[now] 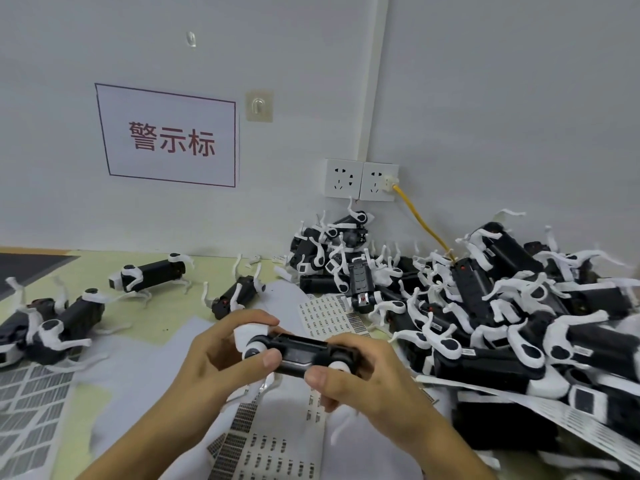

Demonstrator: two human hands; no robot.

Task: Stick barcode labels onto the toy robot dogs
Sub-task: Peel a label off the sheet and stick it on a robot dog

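Both my hands hold one black-and-white toy robot dog (pixel 298 353) over the table, its underside turned up toward me. My left hand (pixel 221 355) grips its white front end, thumb on the body. My right hand (pixel 360 372) grips the other end, thumb pressed on the near side. Barcode label sheets lie under and around my hands: one below (pixel 273 445), one beyond (pixel 329 318), one at the left edge (pixel 27 410). A large heap of robot dogs (pixel 485 306) fills the right side. Three separate dogs (pixel 149 275) lie on the left.
The table (pixel 166 320) has a pale yellow-green top and meets a grey wall. Two wall sockets (pixel 360 180) sit above the heap, with a yellow cable (pixel 420 220) running down into it. A sign with red characters (pixel 169 140) hangs on the wall.
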